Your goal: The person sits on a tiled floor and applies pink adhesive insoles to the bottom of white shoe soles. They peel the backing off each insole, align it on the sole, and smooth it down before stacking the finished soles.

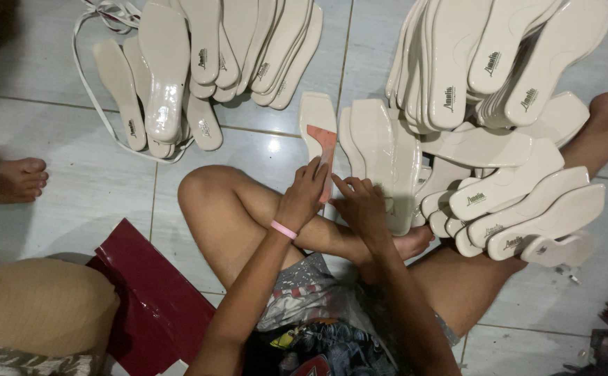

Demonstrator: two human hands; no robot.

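I sit cross-legged on a tiled floor. My left hand [304, 196], with a pink band on its wrist, is closed around the near end of a cream shoe insole [316, 111]. A salmon-pink cut-out piece [324, 141] lies on top of that insole. My right hand [359, 207] meets it from the right, fingertips on the insole's near end beside the pink piece. Its palm lies over more flat cream insoles [380, 143] leaning by my knee.
Heaps of glossy cream soles lie at the top left [168, 69], top right [471, 63] and right [527, 205]. A white strap [86, 83] loops around the left heap. Another person's bare foot [8, 179] is at the left edge. A dark red box [143, 296] and tan cushion [39, 303] sit at lower left.
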